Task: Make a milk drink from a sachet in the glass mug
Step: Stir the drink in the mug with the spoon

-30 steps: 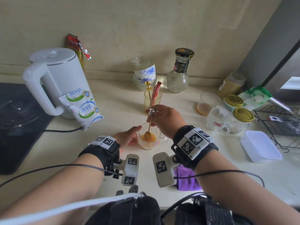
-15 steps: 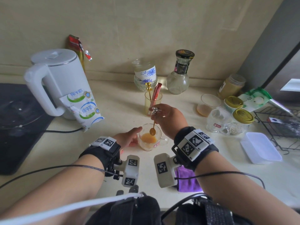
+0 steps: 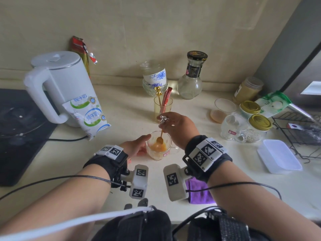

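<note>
Spoon [image 3: 160,137] top hidden in right hand [image 3: 178,126]; rack [image 3: 298,134] blurred, cut off.

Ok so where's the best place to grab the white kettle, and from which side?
Grip the kettle by its loop handle, coming in from the left. The handle juts out on that side, clear of the body, with an open gap for the fingers. The milk pouch leans against its front right, so avoid that side.

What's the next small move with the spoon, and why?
Probably lift the spoon clear and reach for the milk pouch. The right hand holds it above orange liquid in the glass mug, steadied by the left hand; the pouch looks unopened.
</note>
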Motion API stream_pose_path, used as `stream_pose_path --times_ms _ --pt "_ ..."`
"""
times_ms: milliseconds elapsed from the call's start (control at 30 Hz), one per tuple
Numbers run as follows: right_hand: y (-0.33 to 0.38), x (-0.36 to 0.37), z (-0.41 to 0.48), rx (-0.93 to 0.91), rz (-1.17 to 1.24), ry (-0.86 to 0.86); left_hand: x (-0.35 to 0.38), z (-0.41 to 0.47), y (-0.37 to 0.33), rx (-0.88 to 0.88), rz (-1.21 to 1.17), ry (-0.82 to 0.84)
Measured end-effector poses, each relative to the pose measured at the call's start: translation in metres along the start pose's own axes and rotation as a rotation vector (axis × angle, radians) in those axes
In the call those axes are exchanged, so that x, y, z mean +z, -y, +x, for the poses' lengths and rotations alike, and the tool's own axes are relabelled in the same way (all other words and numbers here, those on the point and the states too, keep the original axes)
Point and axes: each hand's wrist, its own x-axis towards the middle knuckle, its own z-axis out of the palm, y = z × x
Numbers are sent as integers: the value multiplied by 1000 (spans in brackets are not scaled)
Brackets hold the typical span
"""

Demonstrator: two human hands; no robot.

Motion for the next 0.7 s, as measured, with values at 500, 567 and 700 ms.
stream_pose_path --times_ms 500,567,700 --pt "4 1 0 -12 -2 76 4 -5 2 52 -87 -33" --pt "1 3 -1 -34 -17 79 5 -5 3 44 -86 -31" --pt "-2 -1 2 -18 -20 9 4 -5 7 40 -89 -43"
